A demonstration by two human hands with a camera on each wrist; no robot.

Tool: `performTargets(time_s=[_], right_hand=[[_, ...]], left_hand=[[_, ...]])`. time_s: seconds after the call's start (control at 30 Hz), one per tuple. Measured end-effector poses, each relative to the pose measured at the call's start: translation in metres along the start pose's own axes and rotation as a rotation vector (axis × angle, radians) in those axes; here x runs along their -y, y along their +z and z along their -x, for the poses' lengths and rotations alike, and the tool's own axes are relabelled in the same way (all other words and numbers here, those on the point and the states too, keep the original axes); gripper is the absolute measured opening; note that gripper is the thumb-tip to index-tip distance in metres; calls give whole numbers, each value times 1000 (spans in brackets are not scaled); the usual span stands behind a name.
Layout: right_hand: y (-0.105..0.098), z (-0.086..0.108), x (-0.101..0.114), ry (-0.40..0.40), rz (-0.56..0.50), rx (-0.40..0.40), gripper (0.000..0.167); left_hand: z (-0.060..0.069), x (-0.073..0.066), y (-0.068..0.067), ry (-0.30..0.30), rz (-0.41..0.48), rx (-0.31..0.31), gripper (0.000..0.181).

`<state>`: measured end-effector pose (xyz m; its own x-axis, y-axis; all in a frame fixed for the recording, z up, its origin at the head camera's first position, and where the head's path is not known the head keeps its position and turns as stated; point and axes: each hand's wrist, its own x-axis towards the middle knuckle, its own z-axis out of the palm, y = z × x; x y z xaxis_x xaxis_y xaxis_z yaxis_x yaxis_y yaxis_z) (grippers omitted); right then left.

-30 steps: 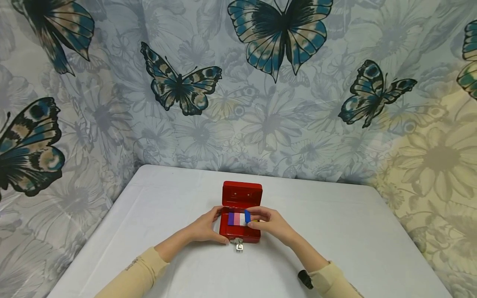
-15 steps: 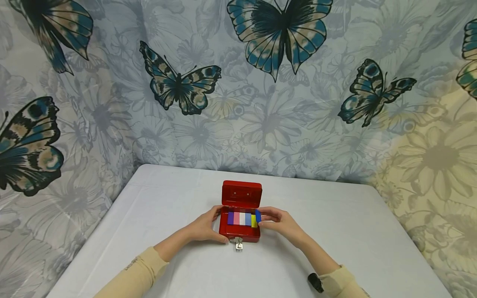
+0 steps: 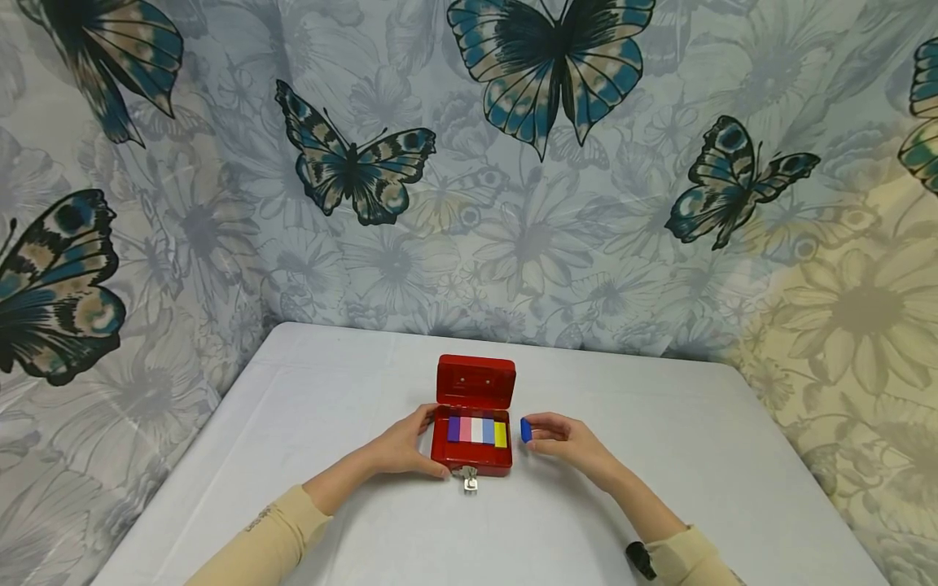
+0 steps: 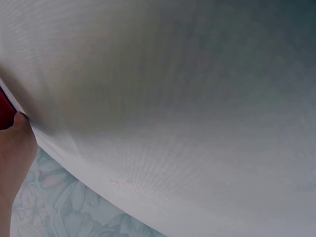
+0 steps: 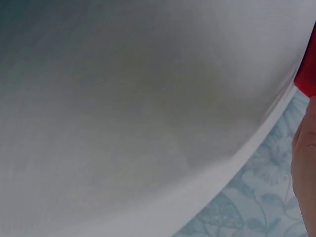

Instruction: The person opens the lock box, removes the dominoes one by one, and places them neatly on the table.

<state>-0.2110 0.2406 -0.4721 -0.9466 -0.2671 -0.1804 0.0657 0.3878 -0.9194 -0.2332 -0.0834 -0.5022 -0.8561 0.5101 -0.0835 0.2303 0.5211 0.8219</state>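
A small red metal cash box stands with its lid raised. Inside lies a row of coloured blocks: purple, pink, white, light blue and yellow. My left hand holds the box's left side, thumb at the front corner and fingers toward the back. Just right of the box, my right hand pinches a dark blue block between thumb and fingers. Each wrist view catches only part of its hand and a red bit of the box.
A silver latch with a padlock hangs at the box's front. The table has a white cloth, and a butterfly-patterned curtain stands behind it. A small black device sits at the right cuff.
My right hand has moved right with the dark blue block, from over the box to beside it, uncovering the light blue and yellow blocks. The left hand has stayed put.
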Motion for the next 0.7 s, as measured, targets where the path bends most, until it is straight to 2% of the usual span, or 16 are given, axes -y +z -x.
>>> performTargets(time_s=[0.17,0.4,0.7], right_hand=[[-7,-2,-6,5,36,17,49],[-9,-2,-9,-4,94,46,47],[-6,-3,-7,-64,249,54,45]], left_hand=[[0,-1,0,13,9,4,106],[0,-2,0,1,6,2,106],[1,-3,-1,-11,15,6,106]])
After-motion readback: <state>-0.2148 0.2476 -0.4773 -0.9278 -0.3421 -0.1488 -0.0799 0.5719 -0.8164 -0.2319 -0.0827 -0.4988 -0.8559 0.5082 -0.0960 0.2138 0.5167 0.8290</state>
